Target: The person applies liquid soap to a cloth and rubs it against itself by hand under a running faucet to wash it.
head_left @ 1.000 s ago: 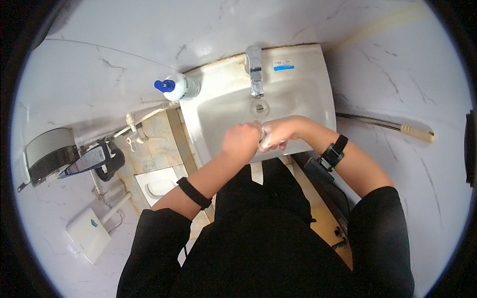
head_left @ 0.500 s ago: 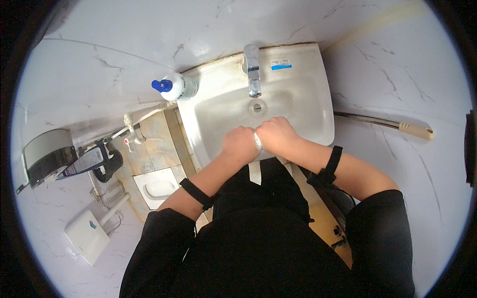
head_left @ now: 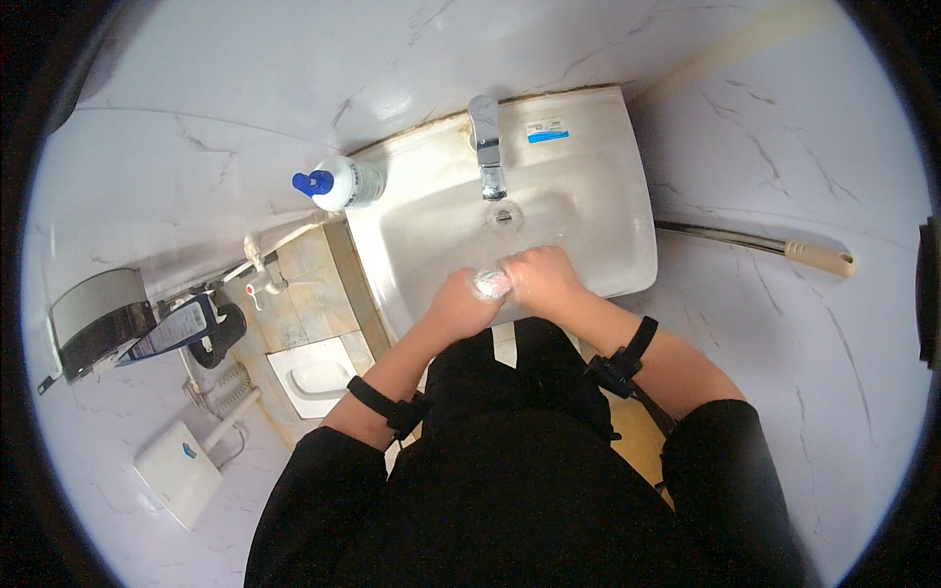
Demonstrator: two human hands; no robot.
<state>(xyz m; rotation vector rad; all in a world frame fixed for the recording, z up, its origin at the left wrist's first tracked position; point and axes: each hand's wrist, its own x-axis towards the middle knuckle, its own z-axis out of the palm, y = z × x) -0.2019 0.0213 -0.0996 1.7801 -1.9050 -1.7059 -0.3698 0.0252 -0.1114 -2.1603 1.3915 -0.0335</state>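
Observation:
My left hand (head_left: 463, 306) and my right hand (head_left: 544, 276) meet knuckle to knuckle over the near side of a white washbasin (head_left: 397, 230). Both are closed, fingers curled in. Between them shows a small crumpled whitish thing (head_left: 489, 284) with a pinkish tint; whether it is a wet cloth or lather I cannot make out. Much of it is hidden by my fingers. Beyond my hands stands a chrome faucet (head_left: 486, 147), its spout over the drain (head_left: 504, 218). No stream of water is visible from the spout.
A white pump bottle (head_left: 351, 183) with a blue head stands on the basin's left corner. A long handle (head_left: 818, 258) leans right of the basin. At left are a small wall tap (head_left: 260, 274), a squat toilet (head_left: 319, 377), a paper dispenser (head_left: 103, 318) and a white cistern (head_left: 179, 475).
Both hands have come slightly nearer to me, still together. The right forearm has drawn inward. More of the whitish thing between the hands shows now.

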